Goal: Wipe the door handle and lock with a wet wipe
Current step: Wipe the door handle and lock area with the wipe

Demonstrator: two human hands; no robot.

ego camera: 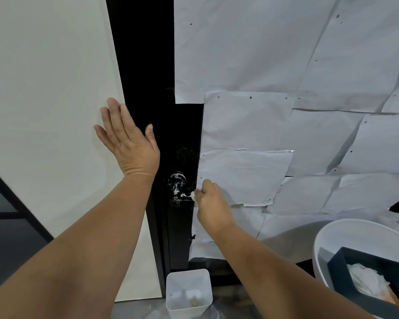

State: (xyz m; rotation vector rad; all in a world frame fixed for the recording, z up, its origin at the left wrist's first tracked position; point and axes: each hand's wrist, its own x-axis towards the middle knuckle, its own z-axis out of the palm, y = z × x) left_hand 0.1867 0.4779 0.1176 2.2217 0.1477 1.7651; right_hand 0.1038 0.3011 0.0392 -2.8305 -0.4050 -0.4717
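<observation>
The black door (145, 65) runs down the middle of the view. Its dark handle and lock (177, 187) are smeared with white foam. My right hand (211, 203) is closed around a small white wet wipe (193, 195), whose tip touches the right end of the handle. My left hand (127, 139) lies flat with fingers spread, across the edge between the white wall (44, 100) and the door frame, above and left of the handle. Most of the wipe is hidden inside my fist.
White paper sheets (274, 88) cover the door's right side. A small white bin (189, 293) with used wipes stands on the floor below the handle. A white tub (355, 233) holding a dark tray and crumpled wipes sits at lower right.
</observation>
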